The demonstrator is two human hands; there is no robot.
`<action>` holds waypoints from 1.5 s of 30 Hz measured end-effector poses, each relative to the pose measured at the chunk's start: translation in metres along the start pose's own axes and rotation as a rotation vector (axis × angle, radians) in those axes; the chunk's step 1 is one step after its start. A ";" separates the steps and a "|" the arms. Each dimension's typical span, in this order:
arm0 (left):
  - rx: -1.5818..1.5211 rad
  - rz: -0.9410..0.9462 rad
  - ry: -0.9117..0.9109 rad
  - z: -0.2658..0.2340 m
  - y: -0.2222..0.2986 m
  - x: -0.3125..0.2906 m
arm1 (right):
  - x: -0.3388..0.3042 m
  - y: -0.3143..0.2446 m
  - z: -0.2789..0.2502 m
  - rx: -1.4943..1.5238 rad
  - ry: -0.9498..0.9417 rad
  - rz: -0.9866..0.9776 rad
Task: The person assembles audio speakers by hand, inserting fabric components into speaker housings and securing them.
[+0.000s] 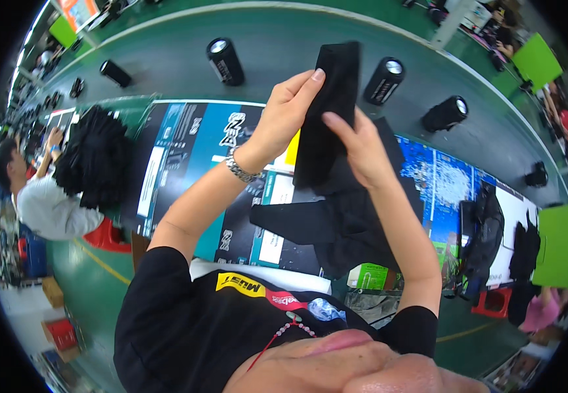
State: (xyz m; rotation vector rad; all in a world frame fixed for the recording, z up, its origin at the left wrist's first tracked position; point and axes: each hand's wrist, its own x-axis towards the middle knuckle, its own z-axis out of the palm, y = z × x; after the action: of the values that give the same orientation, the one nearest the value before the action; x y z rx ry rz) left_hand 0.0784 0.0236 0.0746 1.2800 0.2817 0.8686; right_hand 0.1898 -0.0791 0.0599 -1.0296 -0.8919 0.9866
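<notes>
Printed board (189,141) lies beneath; both hands (282,121) (368,154) pinch black fabric (323,154) between them.

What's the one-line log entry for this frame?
left hand: holds black fabric piece | right hand: holds same piece | nearer body: more black fabric | left side: black fabric heap

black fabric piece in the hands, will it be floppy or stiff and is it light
Probably bendable rather than limp: the black fabric piece extends fairly straight beyond the left hand. Likely light, since it looks thin and flat.
</notes>
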 end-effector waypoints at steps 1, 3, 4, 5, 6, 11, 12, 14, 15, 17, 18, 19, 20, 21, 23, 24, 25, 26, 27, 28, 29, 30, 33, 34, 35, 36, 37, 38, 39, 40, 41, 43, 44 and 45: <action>-0.011 -0.012 -0.044 0.004 -0.001 0.009 | -0.002 0.002 -0.004 0.066 0.052 0.127; -0.023 0.006 -0.038 0.012 -0.004 0.028 | -0.007 -0.010 -0.020 0.117 0.071 0.262; -0.026 0.009 -0.001 0.016 -0.006 0.033 | -0.012 -0.010 -0.031 0.078 0.061 0.272; -0.230 -0.128 -0.015 0.014 -0.006 0.038 | -0.014 -0.011 -0.041 0.071 0.072 0.260; -0.352 -0.187 -0.050 0.013 -0.006 0.043 | -0.015 -0.011 -0.052 0.058 0.147 0.209; -0.255 -0.192 -0.094 0.027 -0.003 0.047 | -0.016 -0.036 -0.100 0.540 0.375 0.069; -0.232 -0.199 -0.146 0.033 -0.006 0.047 | -0.014 -0.044 -0.097 0.476 0.340 0.097; -0.184 -0.226 -0.188 0.051 -0.010 0.049 | -0.010 -0.040 -0.110 0.456 0.086 0.152; -0.009 -0.103 -0.263 0.058 -0.013 0.051 | -0.013 -0.036 -0.114 0.416 0.052 0.156; 0.281 0.159 -0.353 0.063 -0.017 0.059 | -0.011 -0.043 -0.094 0.437 0.020 0.195; 0.277 0.157 -0.355 0.063 -0.018 0.063 | -0.011 -0.042 -0.099 0.436 0.024 0.196; 0.234 0.113 -0.393 0.064 -0.019 0.066 | -0.012 -0.043 -0.106 0.454 -0.082 0.201; 0.191 0.070 -0.428 0.064 -0.020 0.068 | -0.013 -0.045 -0.112 0.470 -0.190 0.209; 0.183 0.071 -0.422 0.064 -0.020 0.070 | -0.016 -0.047 -0.116 0.414 -0.173 0.215; -0.008 -0.151 -0.530 0.060 -0.022 0.071 | -0.022 -0.046 -0.125 0.318 -0.190 0.195; -0.018 -0.148 -0.514 0.057 -0.025 0.072 | -0.023 -0.046 -0.130 0.229 -0.203 0.163; -0.015 -0.245 -0.547 0.055 -0.027 0.071 | -0.025 -0.052 -0.133 0.260 -0.232 0.155; -0.013 -0.343 -0.581 0.055 -0.030 0.070 | -0.025 -0.050 -0.142 0.254 -0.234 0.171; -0.022 -0.332 -0.608 0.056 -0.033 0.067 | -0.025 -0.045 -0.156 0.436 -0.379 0.137; -0.029 -0.336 -0.597 0.052 -0.039 0.069 | -0.023 -0.040 -0.160 0.626 -0.524 0.098; -0.037 -0.400 -0.613 0.049 -0.047 0.073 | -0.022 -0.036 -0.165 0.627 -0.492 0.169; -0.044 -0.464 -0.633 0.047 -0.054 0.075 | -0.023 -0.032 -0.170 0.629 -0.489 0.178; -0.037 -0.528 -0.563 0.054 -0.051 0.073 | -0.025 -0.029 -0.160 0.171 -0.166 0.452; -0.014 -0.505 -0.546 0.055 -0.053 0.073 | -0.026 -0.031 -0.164 0.170 -0.161 0.453; -0.032 -0.514 -0.654 0.052 -0.062 0.077 | -0.025 -0.035 -0.169 0.125 -0.189 0.456; -0.034 -0.514 -0.657 0.051 -0.069 0.080 | -0.024 -0.039 -0.172 0.080 -0.217 0.458; 0.080 -0.518 -0.692 0.051 -0.075 0.081 | -0.023 -0.051 -0.167 0.050 -0.113 0.393; 0.194 -0.520 -0.726 0.050 -0.082 0.084 | -0.021 -0.055 -0.177 0.107 -0.023 0.312; 0.218 -0.522 -0.725 0.052 -0.091 0.090 | -0.014 -0.057 -0.186 0.040 0.090 0.260; 0.212 -0.525 -0.732 0.058 -0.098 0.096 | -0.010 -0.057 -0.195 -0.030 0.209 0.210; 0.237 -0.386 -0.623 0.066 -0.102 0.104 | -0.003 -0.054 -0.200 -0.031 0.212 0.210; 0.241 -0.202 -0.374 0.086 -0.117 0.122 | 0.008 -0.044 -0.209 -0.185 0.485 0.029; 0.245 -0.198 -0.368 0.089 -0.123 0.136 | 0.017 -0.044 -0.207 -0.275 0.548 -0.025; 0.339 -0.091 -0.247 0.093 -0.129 0.150 | 0.030 -0.041 -0.209 -0.473 0.638 -0.113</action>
State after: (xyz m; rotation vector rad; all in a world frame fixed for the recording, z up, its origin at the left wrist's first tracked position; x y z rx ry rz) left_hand 0.2888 0.0576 0.0259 1.6602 0.2957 0.5917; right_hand 0.4017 -0.1145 0.0464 -1.5589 -0.6403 0.3014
